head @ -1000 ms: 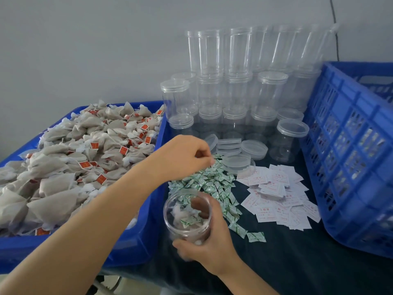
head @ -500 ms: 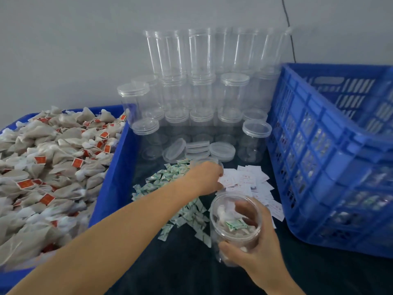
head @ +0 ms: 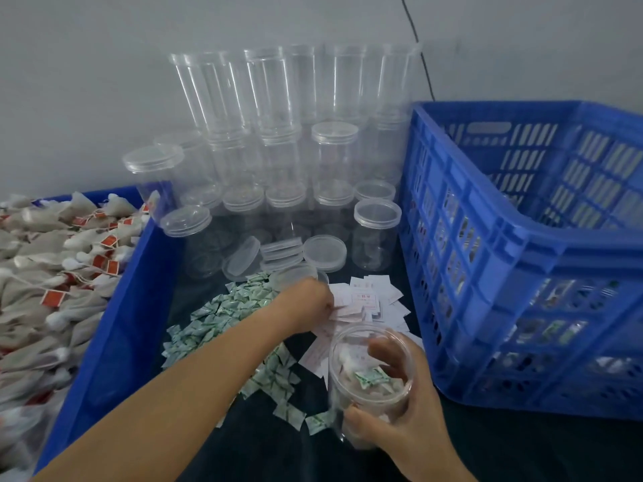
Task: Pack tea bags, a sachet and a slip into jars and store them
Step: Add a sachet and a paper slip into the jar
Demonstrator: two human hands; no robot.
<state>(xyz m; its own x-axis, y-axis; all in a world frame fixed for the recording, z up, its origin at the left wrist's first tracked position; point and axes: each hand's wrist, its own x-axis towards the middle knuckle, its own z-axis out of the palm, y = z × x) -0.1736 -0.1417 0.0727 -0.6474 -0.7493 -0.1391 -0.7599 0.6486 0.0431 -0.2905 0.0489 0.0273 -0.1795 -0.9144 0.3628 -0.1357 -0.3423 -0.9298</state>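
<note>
The right hand (head: 400, 422) holds the open jar (head: 370, 380) while left fingers (head: 325, 302) pinch at the slips (head: 365, 300) behind it, needing just one.

A plain grey wall (head: 104, 81) rises behind the dark-covered table (head: 522, 447). A thin black cable (head: 422, 60) runs down the wall, above the table's right half.

Lighting: soft, even, cool, with no hard shadows for you to read. Glare: faint highlights on the clear jars (head: 334, 99). Blur: your right hand (head: 400, 426) and held jar (head: 368, 384) smear slightly. Distortion: wide-angle bending tilts the blue crate (head: 522, 259) at the edge.
</note>
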